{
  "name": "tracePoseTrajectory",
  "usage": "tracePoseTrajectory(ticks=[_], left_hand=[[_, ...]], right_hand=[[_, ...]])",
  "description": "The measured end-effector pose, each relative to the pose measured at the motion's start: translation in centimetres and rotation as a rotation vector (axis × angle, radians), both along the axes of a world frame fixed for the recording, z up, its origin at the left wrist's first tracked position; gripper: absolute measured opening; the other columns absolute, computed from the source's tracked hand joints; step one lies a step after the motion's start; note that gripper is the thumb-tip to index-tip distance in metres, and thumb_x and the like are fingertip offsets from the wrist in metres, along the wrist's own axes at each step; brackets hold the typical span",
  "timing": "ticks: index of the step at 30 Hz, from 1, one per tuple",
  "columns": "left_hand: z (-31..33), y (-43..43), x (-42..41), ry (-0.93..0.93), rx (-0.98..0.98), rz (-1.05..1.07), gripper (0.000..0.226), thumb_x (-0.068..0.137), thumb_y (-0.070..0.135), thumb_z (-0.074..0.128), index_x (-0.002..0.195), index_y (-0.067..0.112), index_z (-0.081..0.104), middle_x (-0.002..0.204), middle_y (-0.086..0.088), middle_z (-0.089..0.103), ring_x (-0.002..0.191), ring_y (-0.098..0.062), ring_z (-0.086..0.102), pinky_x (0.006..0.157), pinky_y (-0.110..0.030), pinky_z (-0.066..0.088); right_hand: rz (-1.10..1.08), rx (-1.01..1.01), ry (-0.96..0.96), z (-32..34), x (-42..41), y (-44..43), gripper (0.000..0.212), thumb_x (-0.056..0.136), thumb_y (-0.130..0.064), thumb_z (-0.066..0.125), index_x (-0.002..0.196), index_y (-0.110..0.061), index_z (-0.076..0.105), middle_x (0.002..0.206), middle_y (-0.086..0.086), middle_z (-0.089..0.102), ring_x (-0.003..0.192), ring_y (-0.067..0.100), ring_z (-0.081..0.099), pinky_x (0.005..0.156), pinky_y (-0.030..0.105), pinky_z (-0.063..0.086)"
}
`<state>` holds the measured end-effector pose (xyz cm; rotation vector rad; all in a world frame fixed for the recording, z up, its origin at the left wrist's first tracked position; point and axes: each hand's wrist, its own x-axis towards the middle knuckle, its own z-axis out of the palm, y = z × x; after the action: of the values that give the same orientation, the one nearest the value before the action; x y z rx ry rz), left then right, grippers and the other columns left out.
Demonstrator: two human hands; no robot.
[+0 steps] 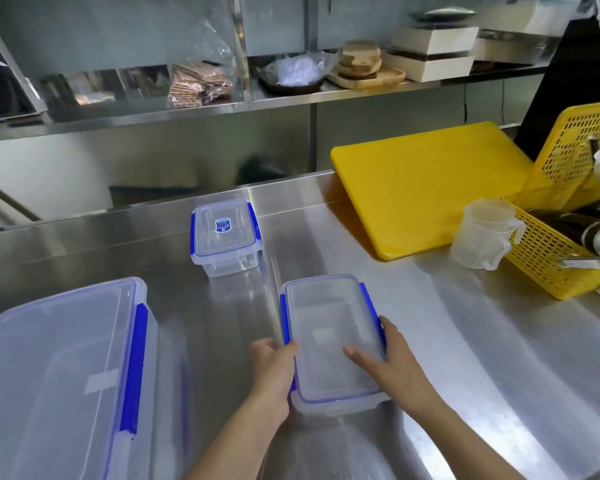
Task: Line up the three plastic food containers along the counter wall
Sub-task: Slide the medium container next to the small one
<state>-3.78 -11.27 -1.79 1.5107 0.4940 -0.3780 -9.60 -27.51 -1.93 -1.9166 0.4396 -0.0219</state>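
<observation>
Three containers: I see the small container [225,233] near the counter wall, the large container [63,379] at the near left, the middle container [333,341] in front of me.
Open room: bare steel counter [465,341] ahead of it, the yellow cutting board [426,188] off to the right.
Left hand [272,372]: fingers clamped on its left edge.
Right hand [392,365]: thumb on the lid, fingers wrapping its right edge.

Glossy steel counter [430,341], translucent plastic containers [329,337]

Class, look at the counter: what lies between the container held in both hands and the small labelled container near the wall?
Nothing: the head view shows only bare steel counter between the held container and the small labelled container.
</observation>
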Motion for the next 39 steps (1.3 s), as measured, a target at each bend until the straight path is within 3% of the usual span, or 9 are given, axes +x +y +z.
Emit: tracePoseTrajectory(ticks=[5,8,13,21,26,29,32,35,39], left_hand=[[0.7,2.3,-0.9,-0.176,-0.010,-0.677,0.104,0.059,0.018,0.084,0.138,0.025,0.017,0.135,0.005,0.044,0.118,-0.004,0.049,0.078,-0.008,0.049],[-0.5,2.8,-0.4,-0.237,0.425,-0.938,0.147,0.054,0.039,0.085,0.137,0.022,-0.034,0.152,0.011,-0.028,0.144,-0.011,-0.006,0.118,-0.033,0.019],[-0.7,1.4,1.7,-0.529,0.666,-0.745,0.118,0.059,0.043,0.079,0.147,0.024,0.003,0.152,0.006,0.006,0.141,-0.016,0.016,0.115,-0.030,0.020],[-1.7,-1.0,6.0,-1.120,1.072,-0.546,0.011,0.071,0.028,0.052,0.081,0.026,0.053,0.078,0.008,0.061,0.075,-0.013,0.054,0.074,-0.026,0.036],[-1.6,-1.7,9.7,-1.012,1.132,-0.684,0.041,0.072,0.037,0.049,0.102,0.017,0.069,0.102,0.003,0.073,0.095,-0.014,0.068,0.096,-0.028,0.034],[-2.2,-1.4,12.2,-0.829,1.199,-0.824,0.069,0.072,0.055,0.045,0.123,0.013,0.060,0.128,0.000,0.063,0.119,-0.013,0.058,0.106,-0.030,0.019],[-2.5,-1.4,14.7,-0.717,1.257,-0.874,0.087,0.066,0.068,0.040,0.133,0.014,0.049,0.139,0.000,0.052,0.129,-0.013,0.046,0.108,-0.032,0.006],[-2.4,-2.0,16.5,-0.684,1.282,-0.815,0.094,0.064,0.071,0.038,0.139,0.014,0.039,0.146,-0.002,0.041,0.135,-0.014,0.030,0.110,-0.034,-0.001],[-2.4,-2.8,18.4,-0.653,1.307,-0.859,0.096,0.084,0.054,0.047,0.131,0.022,-0.029,0.143,0.006,-0.032,0.136,-0.015,-0.026,0.110,-0.039,-0.023]], right_hand=[[0.432,-0.072,0.091,0.6,-0.9,-1.8,0.128,0.053,-0.045,0.085,0.131,-0.051,-0.015,0.141,-0.033,-0.008,0.139,-0.001,-0.013,0.114,0.025,0.017],[0.586,-0.244,0.161,1.1,-0.3,-2.8,0.139,0.054,-0.039,0.087,0.130,-0.044,-0.029,0.139,-0.028,-0.025,0.136,-0.003,-0.018,0.113,0.024,0.017],[0.445,-0.237,0.046,1.6,2.5,-3.1,0.114,0.061,-0.027,0.085,0.127,-0.054,-0.004,0.137,-0.023,0.010,0.127,0.002,0.026,0.095,0.003,0.029],[0.219,-0.576,0.014,1.1,9.6,-2.8,0.071,0.079,-0.035,0.069,0.140,-0.024,0.033,0.151,0.001,0.024,0.131,0.020,0.036,0.105,0.030,0.038],[0.166,-0.811,-0.094,-0.6,14.2,-3.2,0.047,0.075,-0.031,0.073,0.117,-0.015,0.062,0.128,0.013,0.060,0.111,0.035,0.060,0.087,0.044,0.051],[0.196,-0.871,-0.053,-0.4,16.8,-3.1,0.068,0.082,-0.065,0.035,0.121,-0.015,0.059,0.129,0.012,0.060,0.115,0.032,0.060,0.088,0.045,0.051],[0.287,-0.947,0.027,-0.4,19.5,-3.1,0.124,0.046,-0.085,-0.024,0.146,-0.023,0.013,0.157,0.000,0.016,0.145,0.019,0.014,0.115,0.042,0.019],[0.339,-0.957,0.091,-0.6,21.3,-3.1,0.122,0.033,-0.087,-0.027,0.137,-0.024,-0.022,0.158,-0.003,-0.009,0.145,0.014,-0.007,0.118,0.042,0.004],[0.372,-1.001,0.163,-0.8,23.3,-3.5,0.114,0.041,-0.090,-0.016,0.130,-0.020,-0.031,0.157,-0.001,-0.017,0.144,0.015,-0.013,0.117,0.044,0.001]])
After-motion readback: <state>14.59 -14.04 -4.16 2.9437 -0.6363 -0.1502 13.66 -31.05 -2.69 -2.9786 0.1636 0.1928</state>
